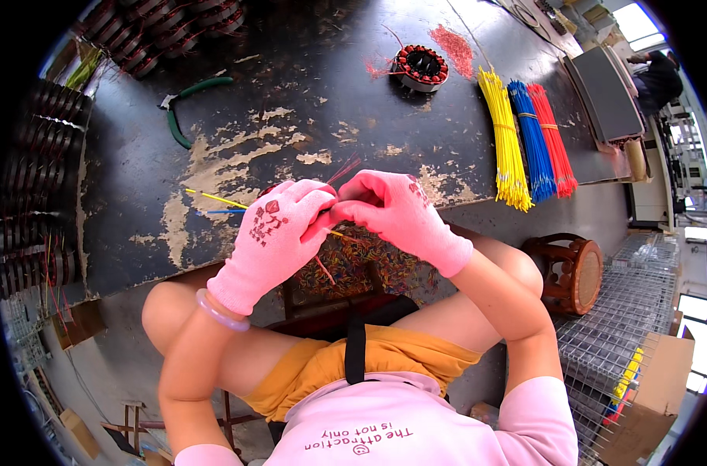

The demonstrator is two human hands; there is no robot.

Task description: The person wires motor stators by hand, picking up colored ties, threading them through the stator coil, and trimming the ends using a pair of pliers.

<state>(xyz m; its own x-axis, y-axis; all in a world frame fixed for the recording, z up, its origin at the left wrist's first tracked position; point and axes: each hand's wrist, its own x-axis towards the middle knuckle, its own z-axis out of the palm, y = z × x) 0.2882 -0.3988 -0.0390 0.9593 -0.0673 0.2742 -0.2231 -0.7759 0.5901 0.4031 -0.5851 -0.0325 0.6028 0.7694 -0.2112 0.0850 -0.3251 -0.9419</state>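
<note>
Both my hands wear pink gloves and meet over the near edge of the dark table (136,194). My left hand (279,225) is closed round a wound stator, almost wholly hidden; only a dark red edge (269,189) shows behind the knuckles. From its left side stick out a yellow wire (213,197) and a blue wire (226,210). With fingers pinched against the left fingertips, my right hand (396,213) holds thin wires; their exact grip is hidden. Fine red wires (345,168) fan up between the hands. A red wire end (324,270) hangs below the left hand.
Another wound stator (420,68) lies beyond, near red scraps (454,50). Yellow (505,140), blue (532,140) and red (551,140) wire bundles lie right. Green-handled cutters (173,116) rest left. Stacked stators (43,179) line the left; a wooden stool (574,272) stands right.
</note>
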